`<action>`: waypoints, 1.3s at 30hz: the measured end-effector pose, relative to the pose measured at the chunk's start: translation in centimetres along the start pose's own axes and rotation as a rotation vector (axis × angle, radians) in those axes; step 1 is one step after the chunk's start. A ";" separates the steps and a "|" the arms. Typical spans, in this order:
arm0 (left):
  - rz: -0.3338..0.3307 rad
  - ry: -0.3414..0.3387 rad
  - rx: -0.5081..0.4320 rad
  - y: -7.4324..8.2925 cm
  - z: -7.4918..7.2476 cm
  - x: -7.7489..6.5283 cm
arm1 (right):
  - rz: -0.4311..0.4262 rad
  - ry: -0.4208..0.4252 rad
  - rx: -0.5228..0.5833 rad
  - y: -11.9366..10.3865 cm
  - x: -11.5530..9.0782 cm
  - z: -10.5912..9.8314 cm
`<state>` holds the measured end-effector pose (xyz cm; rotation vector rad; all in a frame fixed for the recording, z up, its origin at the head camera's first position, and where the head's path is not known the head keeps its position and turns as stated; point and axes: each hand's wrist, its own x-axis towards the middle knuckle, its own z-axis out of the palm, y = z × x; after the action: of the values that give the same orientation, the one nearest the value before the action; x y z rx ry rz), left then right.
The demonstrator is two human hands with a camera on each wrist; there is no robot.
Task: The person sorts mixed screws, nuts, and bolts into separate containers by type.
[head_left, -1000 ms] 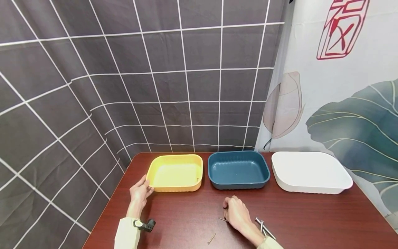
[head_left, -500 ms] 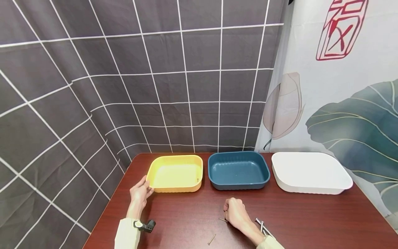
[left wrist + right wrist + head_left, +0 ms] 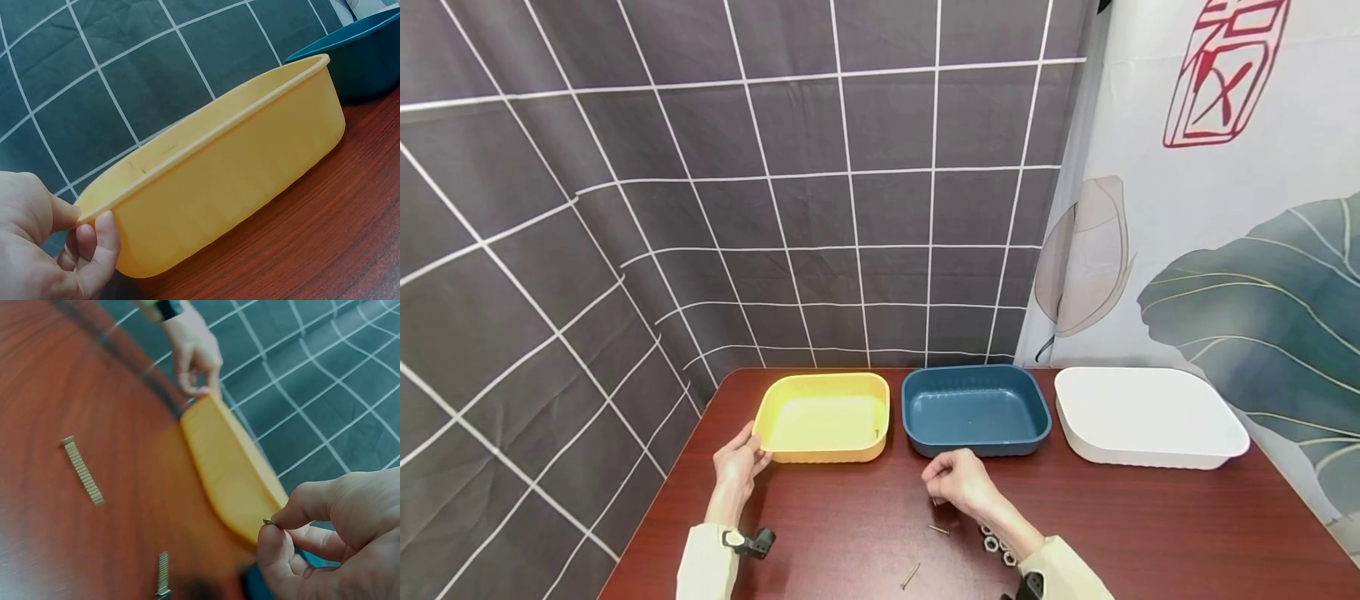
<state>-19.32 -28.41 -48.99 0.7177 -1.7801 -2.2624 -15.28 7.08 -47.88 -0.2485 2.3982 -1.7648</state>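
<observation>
My left hand (image 3: 737, 462) pinches the near left corner of the yellow tray (image 3: 827, 457), thumb over the rim and fingers beneath it in the left wrist view (image 3: 219, 181). A small screw (image 3: 877, 432) lies inside the tray near its right wall. In front of the blue tray, my right hand (image 3: 964, 483) pinches a small brass-coloured screw (image 3: 269, 521) between thumb and index finger; most of it is hidden by the fingertips. Two more screws lie on the table, one just below the right hand (image 3: 937, 529) and the other screw nearer the front (image 3: 910, 576).
The blue tray (image 3: 976, 448) stands right of the yellow one, and a white tray (image 3: 1150, 457) stands farther right. Several metal nuts (image 3: 991, 543) lie beside the right forearm, partly covered by it. Behind the table (image 3: 835, 525) hangs a dark grid-patterned curtain (image 3: 887, 208).
My right hand has risen from the table and moved forward and slightly left, now with a screw in its pinch. Nuts came into view; the bolts became hidden. My left hand stays put.
</observation>
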 end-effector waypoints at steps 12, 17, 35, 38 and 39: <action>-0.001 0.009 0.001 0.1 0.0 0.1 | 0.081 0.051 0.089 -3.3 5.9 2.1; 0.001 0.012 0.003 0.0 0.1 0.1 | 0.128 0.067 0.109 -4.6 8.5 3.3; 0.000 0.020 -0.001 -0.3 0.2 0.5 | 0.112 0.171 0.192 -6.3 11.7 4.7; -0.007 0.019 0.001 -0.2 0.2 0.4 | 0.101 0.143 0.209 -6.1 11.1 4.1; -0.009 0.020 0.002 -0.1 0.1 0.4 | 0.099 0.122 0.211 -6.0 10.8 3.9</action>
<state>-19.66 -28.42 -49.19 0.7476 -1.7736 -2.2509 -24.66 -0.65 -43.59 0.0029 2.2332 -2.0196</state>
